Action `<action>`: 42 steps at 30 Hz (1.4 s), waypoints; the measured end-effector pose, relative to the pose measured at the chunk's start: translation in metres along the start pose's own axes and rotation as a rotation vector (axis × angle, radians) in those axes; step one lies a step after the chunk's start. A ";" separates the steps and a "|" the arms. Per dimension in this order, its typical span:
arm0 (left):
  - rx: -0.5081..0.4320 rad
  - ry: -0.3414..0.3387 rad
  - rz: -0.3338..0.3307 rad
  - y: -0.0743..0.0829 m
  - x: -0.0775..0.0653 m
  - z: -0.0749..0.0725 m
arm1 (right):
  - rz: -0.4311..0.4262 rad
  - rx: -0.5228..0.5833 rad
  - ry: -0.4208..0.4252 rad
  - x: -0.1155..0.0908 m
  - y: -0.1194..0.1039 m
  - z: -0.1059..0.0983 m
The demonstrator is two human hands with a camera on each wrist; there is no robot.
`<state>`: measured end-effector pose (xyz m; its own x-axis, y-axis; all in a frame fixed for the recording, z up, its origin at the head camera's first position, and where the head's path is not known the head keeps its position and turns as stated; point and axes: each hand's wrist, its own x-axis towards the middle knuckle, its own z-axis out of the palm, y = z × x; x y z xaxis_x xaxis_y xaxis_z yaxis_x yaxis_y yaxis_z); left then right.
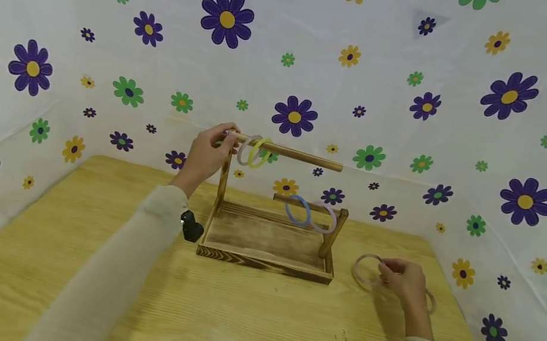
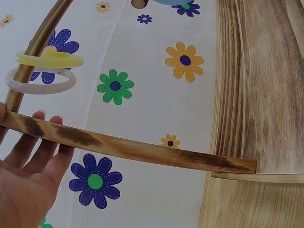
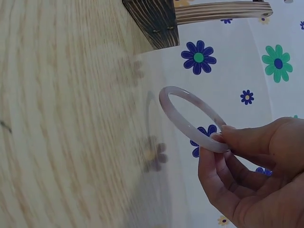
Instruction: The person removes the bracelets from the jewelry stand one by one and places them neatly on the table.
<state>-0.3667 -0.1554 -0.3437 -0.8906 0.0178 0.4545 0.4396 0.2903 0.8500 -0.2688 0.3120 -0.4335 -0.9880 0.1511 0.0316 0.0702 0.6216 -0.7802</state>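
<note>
My left hand [image 1: 208, 153] grips the top of the tall left post [image 1: 222, 186] of a wooden bangle stand [image 1: 263, 263], fingers behind the post in the left wrist view. From the stand's upper bar [image 1: 308, 157], close to that hand, hang a yellow bangle [image 2: 50, 60] and a whitish bangle [image 2: 42, 88]. A blue bangle [image 1: 308, 211] and a pale lavender bangle [image 1: 334, 223] hang on the lower bar [image 1: 281, 198]. To the right of the stand, my right hand [image 1: 404, 280] pinches a pale bangle [image 3: 183, 123] between thumb and fingers, tilted above the table.
Another bangle [image 1: 433, 304] shows on the table [image 1: 269, 326], partly hidden behind my right wrist. The stand's shallow tray base [image 1: 262, 238] sits toward the back of the table. A flower-print white sheet [image 1: 266, 85] encloses the back and both sides.
</note>
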 end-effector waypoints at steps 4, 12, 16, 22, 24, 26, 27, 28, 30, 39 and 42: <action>0.014 0.006 -0.009 -0.002 -0.002 0.000 | 0.006 -0.005 -0.019 0.000 0.004 0.001; 0.011 0.003 -0.012 0.001 0.000 0.000 | 0.013 -0.024 -0.021 0.001 0.008 -0.001; 0.006 -0.002 -0.022 0.001 -0.002 -0.001 | 0.028 -0.017 -0.027 0.002 0.011 -0.001; 0.005 -0.010 -0.014 0.000 -0.002 -0.002 | 0.041 -0.008 -0.045 0.003 0.014 -0.002; 0.008 -0.010 -0.011 -0.001 -0.002 -0.002 | 0.047 -0.010 -0.057 0.003 0.015 -0.003; 0.012 -0.009 -0.008 -0.001 -0.001 -0.001 | 0.051 -0.014 -0.067 0.003 0.016 -0.003; 0.011 -0.009 -0.006 -0.001 -0.001 -0.001 | 0.051 -0.018 -0.072 0.003 0.016 -0.004; 0.011 -0.008 -0.006 -0.001 -0.001 -0.001 | 0.050 -0.022 -0.076 0.003 0.016 -0.004; 0.010 -0.003 -0.005 -0.001 -0.001 -0.001 | 0.049 -0.026 -0.083 0.003 0.016 -0.004; 0.012 0.011 0.003 -0.003 0.001 0.001 | 0.053 -0.018 -0.091 0.000 0.011 -0.008; 0.014 0.010 0.004 -0.003 0.001 0.001 | 0.056 -0.024 -0.095 0.001 0.011 -0.009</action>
<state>-0.3689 -0.1552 -0.3467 -0.8876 0.0100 0.4606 0.4415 0.3039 0.8442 -0.2673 0.3257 -0.4368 -0.9909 0.1137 -0.0719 0.1280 0.6327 -0.7638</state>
